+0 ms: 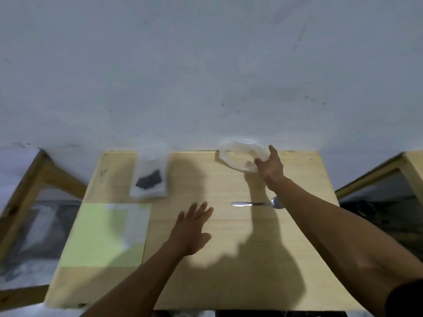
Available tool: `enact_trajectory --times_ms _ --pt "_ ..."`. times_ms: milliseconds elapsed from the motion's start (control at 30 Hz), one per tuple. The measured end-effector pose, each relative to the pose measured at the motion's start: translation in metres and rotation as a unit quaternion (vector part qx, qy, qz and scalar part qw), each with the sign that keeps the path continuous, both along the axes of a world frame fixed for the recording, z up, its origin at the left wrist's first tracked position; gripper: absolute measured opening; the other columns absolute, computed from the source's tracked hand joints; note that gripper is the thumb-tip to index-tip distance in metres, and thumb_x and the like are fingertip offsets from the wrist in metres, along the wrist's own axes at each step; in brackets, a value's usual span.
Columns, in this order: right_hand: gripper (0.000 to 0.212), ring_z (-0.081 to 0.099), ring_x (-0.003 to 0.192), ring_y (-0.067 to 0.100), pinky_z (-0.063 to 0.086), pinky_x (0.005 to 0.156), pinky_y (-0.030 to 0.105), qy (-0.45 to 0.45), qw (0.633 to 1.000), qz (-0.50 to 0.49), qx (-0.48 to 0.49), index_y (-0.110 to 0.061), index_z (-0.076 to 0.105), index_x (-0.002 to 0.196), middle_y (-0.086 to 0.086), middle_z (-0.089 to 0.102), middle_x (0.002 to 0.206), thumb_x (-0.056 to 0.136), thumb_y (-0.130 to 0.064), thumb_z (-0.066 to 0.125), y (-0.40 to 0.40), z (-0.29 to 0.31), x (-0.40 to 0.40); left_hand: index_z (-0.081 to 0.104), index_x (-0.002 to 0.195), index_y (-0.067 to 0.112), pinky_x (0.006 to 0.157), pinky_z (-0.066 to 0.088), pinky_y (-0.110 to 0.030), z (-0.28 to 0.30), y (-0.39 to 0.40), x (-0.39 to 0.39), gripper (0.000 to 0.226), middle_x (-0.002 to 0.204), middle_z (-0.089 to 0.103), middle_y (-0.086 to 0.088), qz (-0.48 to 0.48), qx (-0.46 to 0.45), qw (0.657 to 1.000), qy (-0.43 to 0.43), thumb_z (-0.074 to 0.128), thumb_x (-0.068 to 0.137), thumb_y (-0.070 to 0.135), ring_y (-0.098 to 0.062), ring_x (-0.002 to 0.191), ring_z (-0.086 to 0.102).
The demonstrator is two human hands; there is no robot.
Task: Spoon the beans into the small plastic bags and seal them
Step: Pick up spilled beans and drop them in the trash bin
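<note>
While the right hand (271,167) reaches to the far edge of the table (229,259), its fingers (273,151) and thumb grip a clear plastic container (240,154) by its near-right rim; contents can't be made out through the blur. Left hand (193,229) hovers flat over mid-table, fingers spread, gripping nothing. A small plastic bag (150,175) with dark beans (148,179) in its lower part lies far-left on a stack of bags, spoon (258,203) flat on the table near the right forearm, green sheet (103,236) at near-left.
</note>
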State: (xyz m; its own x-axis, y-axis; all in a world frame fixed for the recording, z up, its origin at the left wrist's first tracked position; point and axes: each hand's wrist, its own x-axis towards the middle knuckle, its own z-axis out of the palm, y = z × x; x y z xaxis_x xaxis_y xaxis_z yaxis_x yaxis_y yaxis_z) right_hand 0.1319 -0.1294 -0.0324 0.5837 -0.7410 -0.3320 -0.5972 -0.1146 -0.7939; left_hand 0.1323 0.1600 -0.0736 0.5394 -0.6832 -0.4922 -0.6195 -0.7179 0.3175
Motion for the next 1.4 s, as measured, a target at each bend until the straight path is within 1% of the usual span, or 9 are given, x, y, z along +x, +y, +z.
enact_trajectory --times_ms 167,367,667,767,833,900,1067,1233,1400 --pt "0.039 0.062 0.11 0.033 0.049 0.099 0.039 0.0 0.998 -0.056 0.027 -0.017 0.06 0.129 0.013 0.066 0.123 0.091 -0.019 0.057 -0.004 -0.004 0.009 -0.001 0.155 0.035 0.12 -0.001 -0.049 -0.001 0.001 0.003 0.08 0.162 -0.016 0.012 -0.013 0.009 1.0 0.006 0.051 0.095 0.042 -0.018 0.15 -0.017" --pt "0.03 0.062 0.072 0.028 0.059 0.083 0.048 -0.086 0.983 -0.065 0.152 -0.022 0.065 0.119 0.011 0.066 0.08 0.09 -0.015 0.065 0.002 -0.001 -0.005 -0.002 0.155 0.035 0.12 -0.001 -0.049 -0.002 0.002 0.005 0.08 0.162 -0.016 0.012 -0.021 0.005 1.0 0.012 0.05 0.094 0.044 -0.019 0.149 -0.019" --pt "0.031 0.061 0.076 0.027 0.059 0.078 0.032 -0.179 0.945 -0.127 0.241 -0.015 0.066 0.118 0.009 0.069 0.098 0.09 -0.027 0.07 0.013 0.031 -0.061 -0.002 0.156 0.029 0.119 0.007 -0.051 0.002 0.002 0.003 0.077 0.163 -0.016 0.006 -0.051 0.01 0.998 -0.017 0.046 0.097 0.045 -0.026 0.151 -0.014" --pt "0.026 0.061 0.079 0.03 0.059 0.083 0.039 -0.202 0.937 -0.164 0.232 -0.013 0.069 0.112 0.009 0.069 0.101 0.094 -0.03 0.065 0.016 0.041 -0.093 0.018 0.155 0.022 0.116 0.025 -0.048 0.008 0.001 0.001 0.076 0.164 0.008 -0.005 -0.075 0.001 0.995 -0.073 0.056 0.092 0.042 -0.034 0.149 0.012" --pt "0.019 0.065 0.086 0.031 0.059 0.081 0.04 -0.211 0.93 -0.2 0.226 -0.018 0.07 0.107 0.004 0.07 0.103 0.095 -0.032 0.063 0.02 0.045 -0.118 0.051 0.139 0.016 0.097 0.047 -0.046 0.006 0.0 0.001 0.073 0.143 0.047 -0.017 -0.122 -0.02 0.984 -0.131 0.072 0.074 0.039 -0.039 0.123 0.051" --pt "0.022 0.068 0.093 0.03 0.058 0.079 0.039 -0.219 0.922 -0.231 0.219 -0.018 0.069 0.109 0.005 0.071 0.109 0.096 -0.033 0.06 0.022 0.046 -0.146 0.065 0.122 0.014 0.076 0.056 -0.042 0.001 -0.006 -0.002 0.069 0.117 0.064 -0.016 -0.145 -0.024 0.976 -0.159 0.079 0.058 0.038 -0.035 0.095 0.064" --pt "0.014 0.063 0.091 0.027 0.054 0.088 0.045 -0.252 0.887 -0.344 0.178 -0.017 0.066 0.103 0.005 0.066 0.111 0.099 -0.025 0.055 0.029 0.053 -0.224 0.043 0.144 0.022 0.1 0.046 -0.043 0.005 -0.041 -0.035 0.068 0.141 0.047 -0.008 -0.216 -0.074 0.963 -0.144 0.062 0.081 0.04 -0.031 0.126 0.048" --pt "0.022 0.059 0.077 0.024 0.056 0.077 0.04 -0.259 0.841 -0.454 0.14 -0.013 0.065 0.114 0.013 0.062 0.106 0.099 -0.027 0.055 0.028 0.047 -0.317 0.039 0.147 0.017 0.106 0.043 -0.046 -0.003 -0.091 -0.069 0.073 0.151 0.041 -0.015 -0.299 -0.098 0.943 -0.108 0.062 0.084 0.045 -0.039 0.14 0.037" --pt "0.016 0.055 0.063 0.019 0.056 0.076 0.037 -0.256 0.758 -0.588 0.118 -0.012 0.064 0.107 0.007 0.06 0.085 0.098 -0.023 0.057 0.039 0.033 -0.395 0.005 0.157 0.023 0.119 0.016 -0.05 -0.009 -0.13 -0.098 0.075 0.165 -0.001 -0.009 -0.334 -0.07 0.937 -0.077 0.039 0.097 0.054 -0.036 0.151 -0.001"
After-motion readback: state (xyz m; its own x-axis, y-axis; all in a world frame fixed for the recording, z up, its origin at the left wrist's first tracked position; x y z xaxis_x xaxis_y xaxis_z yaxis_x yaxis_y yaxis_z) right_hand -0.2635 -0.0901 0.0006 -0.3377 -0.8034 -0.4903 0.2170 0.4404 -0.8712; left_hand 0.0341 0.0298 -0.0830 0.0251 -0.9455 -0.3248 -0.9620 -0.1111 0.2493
